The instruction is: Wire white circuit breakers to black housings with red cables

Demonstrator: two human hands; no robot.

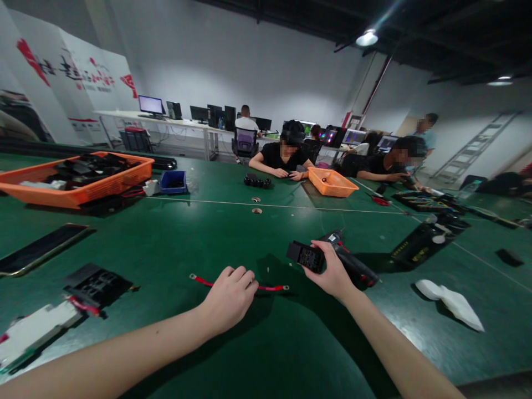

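My left hand (230, 295) is closed over the middle of a short red cable (273, 288) with a metal ring lug at each end. Both ends stick out from under the fingers, close to the green tabletop. In my right hand (331, 275) is a black rectangular plastic block (305, 256) with several openings in its face, pinched between thumb and fingers above the table. Just beyond that hand lies a black and red cordless screwdriver (355, 265), partly hidden by it.
An orange basket (83, 191) of black parts and a small blue bin (173, 182) stand left. Nearer are a phone (39, 249) and a black-and-white assembly (44, 327). Right are a black bottle (419, 244) and crumpled white wrap (451, 302). Co-workers sit across the table near another orange basket (332, 184).
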